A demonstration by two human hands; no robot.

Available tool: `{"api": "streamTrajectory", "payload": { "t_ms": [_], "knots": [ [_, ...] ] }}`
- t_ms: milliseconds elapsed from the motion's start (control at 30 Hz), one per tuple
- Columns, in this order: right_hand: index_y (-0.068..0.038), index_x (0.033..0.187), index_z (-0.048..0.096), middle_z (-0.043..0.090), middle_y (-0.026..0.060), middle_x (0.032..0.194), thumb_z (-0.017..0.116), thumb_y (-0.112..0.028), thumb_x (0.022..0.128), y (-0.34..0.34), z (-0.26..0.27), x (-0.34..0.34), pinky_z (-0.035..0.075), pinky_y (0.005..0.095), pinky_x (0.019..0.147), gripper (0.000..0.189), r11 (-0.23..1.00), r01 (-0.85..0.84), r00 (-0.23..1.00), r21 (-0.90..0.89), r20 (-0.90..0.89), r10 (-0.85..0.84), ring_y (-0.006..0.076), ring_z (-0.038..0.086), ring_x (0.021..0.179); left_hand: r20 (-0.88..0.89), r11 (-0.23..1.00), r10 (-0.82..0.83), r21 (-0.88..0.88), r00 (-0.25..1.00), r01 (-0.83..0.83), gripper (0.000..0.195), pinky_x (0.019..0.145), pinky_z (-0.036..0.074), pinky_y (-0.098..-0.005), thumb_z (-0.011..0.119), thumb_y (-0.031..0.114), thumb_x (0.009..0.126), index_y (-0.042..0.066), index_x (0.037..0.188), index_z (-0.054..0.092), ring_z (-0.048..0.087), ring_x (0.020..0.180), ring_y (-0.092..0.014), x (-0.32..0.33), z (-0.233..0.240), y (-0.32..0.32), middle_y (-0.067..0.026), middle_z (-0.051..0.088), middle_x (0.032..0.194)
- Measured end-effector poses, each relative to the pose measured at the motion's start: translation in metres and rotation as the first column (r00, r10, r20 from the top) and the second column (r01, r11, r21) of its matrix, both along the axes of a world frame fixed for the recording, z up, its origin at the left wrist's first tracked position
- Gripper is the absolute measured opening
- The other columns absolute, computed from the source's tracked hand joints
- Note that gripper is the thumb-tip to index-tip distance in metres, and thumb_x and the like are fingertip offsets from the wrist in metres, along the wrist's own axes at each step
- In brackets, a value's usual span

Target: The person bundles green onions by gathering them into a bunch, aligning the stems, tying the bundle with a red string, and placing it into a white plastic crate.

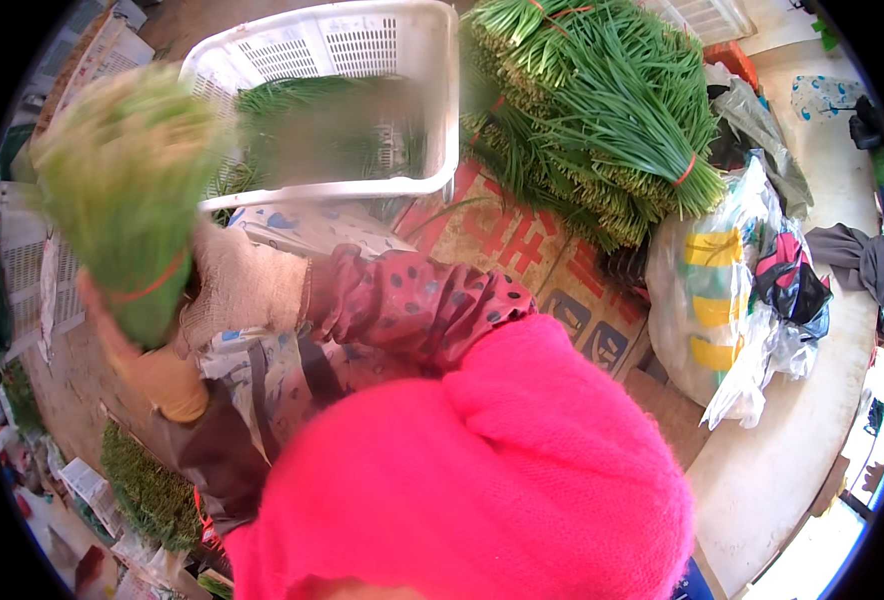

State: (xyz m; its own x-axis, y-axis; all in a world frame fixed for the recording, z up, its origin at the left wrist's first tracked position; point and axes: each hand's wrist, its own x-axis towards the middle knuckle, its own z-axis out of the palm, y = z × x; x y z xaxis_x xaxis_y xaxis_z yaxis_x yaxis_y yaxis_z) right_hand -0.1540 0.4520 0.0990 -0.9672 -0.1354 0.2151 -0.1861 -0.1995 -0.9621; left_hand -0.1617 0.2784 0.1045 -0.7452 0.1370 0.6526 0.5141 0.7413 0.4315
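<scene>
A bunch of leafy green stalks, likely garlic chives, is held raised at the left. Its pale cut ends point up and blur with motion, and a red band circles its lower part. My left hand, with a tan cuff at the wrist, grips the bunch from below and the left. My right hand, wrapped in coarse beige cloth, reaches across and presses against its right side. The right fingertips are hidden behind the bunch. Just beyond stands a white slotted plastic crate with loose green leaves inside.
Banded chive bunches are piled at the upper right beside printed cardboard. Plastic bags lie at the right. More greens stand at lower left, and another white crate is at the left edge.
</scene>
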Motion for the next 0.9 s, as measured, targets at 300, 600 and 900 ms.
{"api": "streamTrajectory", "payload": {
  "t_ms": [300,600,900],
  "knots": [
    [0.001,0.116,0.051,0.068,0.011,0.093,0.085,0.004,0.056,0.113,0.011,-0.004,0.058,0.0305,0.063,0.069,0.896,0.331,0.943,-0.295,0.078,-0.322,0.0175,0.067,0.072,0.121,0.878,-0.384,-0.259,0.915,0.403,0.108,0.11,0.031,-0.0425,0.083,0.027,0.065,0.004,0.151,0.022,0.039,0.131,-0.036,-0.022,-0.005,0.088,-0.0169,0.036,0.149],
    [0.002,0.116,0.055,0.067,0.0081,0.094,0.081,0.0,0.062,0.282,-0.002,0.136,0.05,0.0283,0.061,0.059,0.706,0.551,0.749,0.445,0.111,-0.654,0.0143,0.062,0.073,0.261,0.866,-0.264,-0.36,0.929,0.347,0.094,0.111,0.03,-0.0442,0.076,0.032,0.074,0.009,0.151,0.026,0.035,0.134,-0.038,-0.048,-0.079,0.024,-0.0172,0.032,0.151],
    [-0.01,0.131,0.046,0.062,0.0166,0.115,0.083,-0.016,0.054,0.26,-0.1,0.192,0.049,0.0363,0.095,0.086,0.427,-0.16,0.534,0.89,0.442,-0.721,0.0306,0.061,0.108,0.479,0.848,-0.221,-0.336,0.85,0.41,0.089,0.109,0.032,-0.0441,0.075,0.021,0.076,0.012,0.151,0.027,0.037,0.132,-0.041,-0.045,-0.138,0.005,-0.0204,0.03,0.151]
  ]
}}
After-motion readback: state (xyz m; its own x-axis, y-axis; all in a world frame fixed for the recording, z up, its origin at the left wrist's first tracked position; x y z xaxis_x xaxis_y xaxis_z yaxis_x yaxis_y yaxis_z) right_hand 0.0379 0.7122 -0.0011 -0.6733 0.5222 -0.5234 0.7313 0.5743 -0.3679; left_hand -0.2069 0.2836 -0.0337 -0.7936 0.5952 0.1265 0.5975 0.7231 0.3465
